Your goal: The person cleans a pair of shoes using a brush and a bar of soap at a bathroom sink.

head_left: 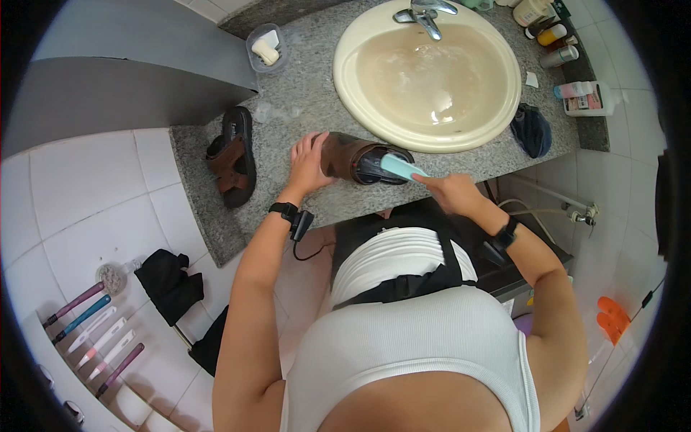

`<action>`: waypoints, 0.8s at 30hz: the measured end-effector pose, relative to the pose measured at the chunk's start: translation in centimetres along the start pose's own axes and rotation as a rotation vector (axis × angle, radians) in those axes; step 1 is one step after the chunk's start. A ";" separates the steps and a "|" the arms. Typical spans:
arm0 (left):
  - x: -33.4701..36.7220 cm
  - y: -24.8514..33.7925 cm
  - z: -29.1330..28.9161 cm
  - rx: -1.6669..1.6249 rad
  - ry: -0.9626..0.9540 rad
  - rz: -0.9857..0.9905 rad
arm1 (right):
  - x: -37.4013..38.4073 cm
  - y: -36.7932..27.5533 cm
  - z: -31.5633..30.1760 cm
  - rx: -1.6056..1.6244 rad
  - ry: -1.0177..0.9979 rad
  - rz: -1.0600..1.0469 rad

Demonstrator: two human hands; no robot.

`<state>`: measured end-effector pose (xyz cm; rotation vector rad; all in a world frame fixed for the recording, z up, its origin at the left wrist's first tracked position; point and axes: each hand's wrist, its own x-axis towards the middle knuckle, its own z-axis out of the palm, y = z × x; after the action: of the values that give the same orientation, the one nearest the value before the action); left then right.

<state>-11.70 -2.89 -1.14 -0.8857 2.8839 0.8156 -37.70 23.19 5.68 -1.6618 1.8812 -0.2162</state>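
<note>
A brown leather sandal [344, 153] with a dark sole lies on its side along the granite counter's front, close to the sink. Around its left end my left hand [308, 160] is closed, holding it against the counter. A light turquoise brush [400, 167] reaches into the sandal's dark opening at the right end; its bristles are hidden. My right hand [455, 193] grips that brush by its handle. The matching brown sandal [234, 160] rests on the counter to the left, apart from both hands.
Behind the sandal is a cream oval sink [345, 93] holding cloudy water, under a chrome faucet [428, 18]. Soap sits in a clear dish [266, 49] at the back left. A dark cloth [531, 131] and several bottles [553, 34] stand along the right side.
</note>
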 end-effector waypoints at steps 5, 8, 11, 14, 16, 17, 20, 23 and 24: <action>0.3 0.1 0.3 0.014 -0.009 0.000 | 10.6 -3.1 3.1 0.084 0.047 -0.150; 0.3 0.7 0.0 0.002 -0.017 -0.017 | 12.4 -3.1 3.9 0.074 0.149 -0.360; -0.1 -0.1 -0.1 -0.002 -0.014 -0.020 | 7.5 -1.5 0.7 0.068 0.061 -0.210; 0.1 0.2 -0.2 0.016 -0.014 -0.013 | 0.6 1.0 -0.8 -0.011 -0.046 -0.076; 0.1 0.2 0.0 0.012 0.004 -0.013 | 0.3 0.1 -0.8 -0.032 -0.064 -0.044; 0.0 0.1 0.1 0.008 0.020 -0.012 | 0.6 -0.4 -0.8 -0.051 -0.083 -0.011; -0.1 0.0 0.0 -0.005 -0.019 -0.037 | 6.6 -3.1 1.2 0.045 0.010 -0.147; 0.1 0.7 -0.4 -0.001 -0.033 -0.043 | 12.1 -4.0 3.2 0.011 0.001 -0.243; -0.1 0.5 -0.6 0.002 -0.035 -0.048 | 12.9 -4.1 3.9 -0.009 0.017 -0.330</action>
<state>-11.80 -2.79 -0.38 -0.9276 2.8211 0.8162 -32.45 11.31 0.34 -1.9759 1.6120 -0.3563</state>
